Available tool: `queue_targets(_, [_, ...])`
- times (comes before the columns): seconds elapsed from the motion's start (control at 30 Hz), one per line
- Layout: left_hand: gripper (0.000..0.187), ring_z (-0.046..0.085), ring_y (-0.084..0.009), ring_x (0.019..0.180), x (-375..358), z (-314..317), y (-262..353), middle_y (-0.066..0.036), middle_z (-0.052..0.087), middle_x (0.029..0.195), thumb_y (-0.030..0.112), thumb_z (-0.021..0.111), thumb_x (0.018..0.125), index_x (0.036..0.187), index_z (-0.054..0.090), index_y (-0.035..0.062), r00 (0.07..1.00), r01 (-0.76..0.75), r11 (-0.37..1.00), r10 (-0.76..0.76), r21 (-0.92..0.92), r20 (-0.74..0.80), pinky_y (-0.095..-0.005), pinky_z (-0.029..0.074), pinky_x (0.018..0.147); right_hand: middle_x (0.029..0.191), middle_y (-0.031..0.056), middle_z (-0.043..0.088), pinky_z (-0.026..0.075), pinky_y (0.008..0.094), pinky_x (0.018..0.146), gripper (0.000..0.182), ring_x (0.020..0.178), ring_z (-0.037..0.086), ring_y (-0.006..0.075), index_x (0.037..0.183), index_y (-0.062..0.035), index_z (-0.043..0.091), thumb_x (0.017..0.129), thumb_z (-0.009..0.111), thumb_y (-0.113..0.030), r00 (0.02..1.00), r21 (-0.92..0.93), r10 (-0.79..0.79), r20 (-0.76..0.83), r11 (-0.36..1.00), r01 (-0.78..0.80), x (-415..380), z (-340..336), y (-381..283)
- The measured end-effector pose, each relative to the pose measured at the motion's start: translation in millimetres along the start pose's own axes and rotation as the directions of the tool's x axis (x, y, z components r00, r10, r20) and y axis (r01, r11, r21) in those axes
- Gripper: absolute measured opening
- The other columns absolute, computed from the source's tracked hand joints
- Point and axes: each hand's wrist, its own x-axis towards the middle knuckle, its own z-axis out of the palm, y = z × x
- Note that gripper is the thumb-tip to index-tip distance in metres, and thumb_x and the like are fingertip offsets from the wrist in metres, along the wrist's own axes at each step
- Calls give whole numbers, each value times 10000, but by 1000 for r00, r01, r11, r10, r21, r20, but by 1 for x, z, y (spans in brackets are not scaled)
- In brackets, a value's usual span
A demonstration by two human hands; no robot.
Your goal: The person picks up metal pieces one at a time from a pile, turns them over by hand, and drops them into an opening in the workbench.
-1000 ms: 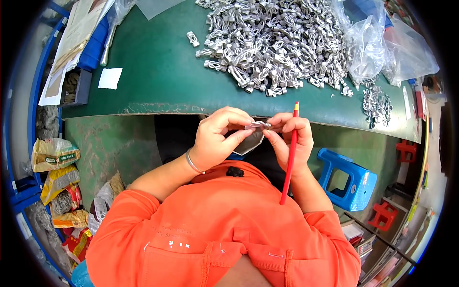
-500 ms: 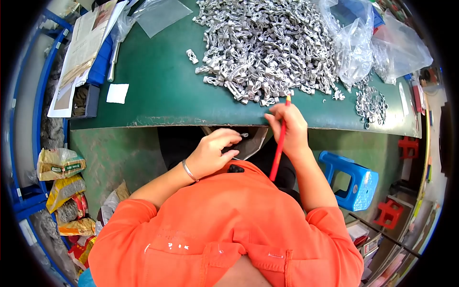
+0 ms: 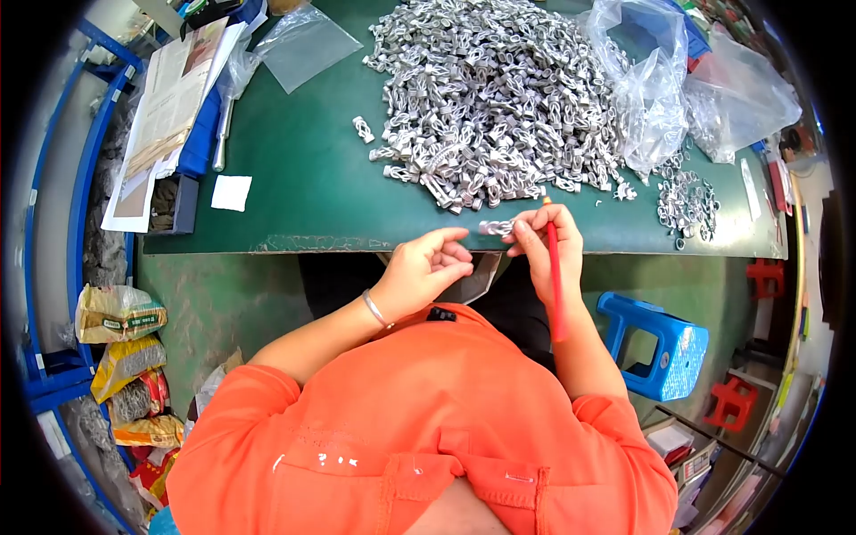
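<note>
My right hand [image 3: 551,245] is closed around a slim red pencil-like stick [image 3: 556,281], which stands nearly upright along the palm. Its thumb and fingertips also pinch a small grey looped metal piece [image 3: 495,228] over the table's front edge. Facing it, my left hand [image 3: 430,267] is loosely curled, with its fingers apart and nothing visible in them. Beyond both hands lies a large pile of similar grey metal pieces [image 3: 499,107], and one loose piece [image 3: 363,129] sits at its left.
Clear plastic bags [image 3: 655,116] and scattered small metal rings [image 3: 687,205] lie on the green table [image 3: 294,169] at right. Papers [image 3: 169,98] rest over a blue bin at left. A blue stool [image 3: 664,348] stands on the floor at right.
A metal piece that was near my left fingertips below the table edge is out of sight there; one now shows in my right fingertips. Both hands sit closer to the table edge, slightly rightward.
</note>
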Motion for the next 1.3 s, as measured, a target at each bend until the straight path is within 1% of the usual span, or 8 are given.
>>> queue_targets(0.07, [255, 650, -148, 809, 6, 4, 7, -113, 642, 946, -11, 614, 858, 1100, 562, -72, 1000, 12, 991, -15, -130, -22, -255, 543, 703, 896, 118, 607, 542, 243, 601, 183, 733, 641, 166, 875, -58, 434, 862, 596, 25, 957, 458, 238, 165, 841, -288, -5, 0, 0])
queue_targets(0.27, [193, 624, -114, 752, 5, 7, 25, -85, 617, 945, -39, 638, 827, 1014, 596, -58, 993, -118, 990, 117, -77, -7, -238, 538, 663, 961, 153, 608, 558, 301, 749, 236, 865, 647, 228, 884, -62, 420, 833, 561, 120, 956, 615, 157, 249, 736, -281, -16, 2, 9])
queue_targets(0.37, [198, 618, -120, 763, 3, 1, 23, -84, 595, 945, -63, 653, 794, 988, 622, -34, 922, -385, 884, 384, 267, 58, -242, 534, 659, 1031, 170, 610, 518, 314, 839, 299, 950, 623, 211, 875, -55, 415, 787, 552, 195, 980, 440, -18, 200, 895, -73, -23, 3, 4])
queue_targets(0.5, [196, 624, -139, 733, -10, -10, 19, -102, 601, 956, -76, 647, 779, 961, 652, -5, 920, -385, 794, 371, 471, 126, -233, 524, 643, 960, 145, 649, 508, 324, 746, 242, 831, 622, 195, 774, -44, 458, 748, 637, 117, 918, 2, -220, 330, 973, 232, -14, -11, 5])
queue_targets(0.67, [185, 643, -145, 775, -15, -11, 5, -116, 610, 1005, -68, 637, 787, 966, 647, -22, 940, -335, 785, 311, 522, 136, -240, 544, 689, 808, 96, 593, 452, 356, 628, 264, 709, 536, 293, 771, -48, 484, 669, 710, 42, 838, -576, -522, 161, 640, 509, 16, 9, 14])
queue_targets(0.8, [182, 653, -154, 820, -14, -8, 7, -122, 607, 1024, -65, 630, 793, 973, 638, -38, 965, -261, 857, 249, 444, 86, -250, 555, 731, 809, 81, 587, 434, 371, 650, 276, 731, 523, 288, 795, -59, 489, 655, 712, 22, 762, -660, -617, 198, 490, 569, 31, 18, 23])
queue_targets(1.17, [268, 649, -169, 814, 6, -2, 17, -132, 623, 964, -15, 593, 871, 1130, 536, -58, 998, -27, 974, 12, -224, -68, -270, 554, 724, 876, 123, 630, 493, 320, 665, 285, 781, 613, 259, 807, -51, 484, 663, 696, 75, 791, -293, -516, 327, 741, 604, 3, 10, -3])
queue_targets(1.3, [176, 658, -177, 777, 2, -1, 17, -135, 638, 942, -28, 569, 881, 1054, 572, -63, 998, -23, 969, 7, -244, -65, -277, 561, 709, 998, 140, 626, 507, 290, 764, 278, 886, 610, 171, 899, -34, 477, 760, 703, 49, 973, 156, -125, 195, 983, 95, -7, 5, 4])
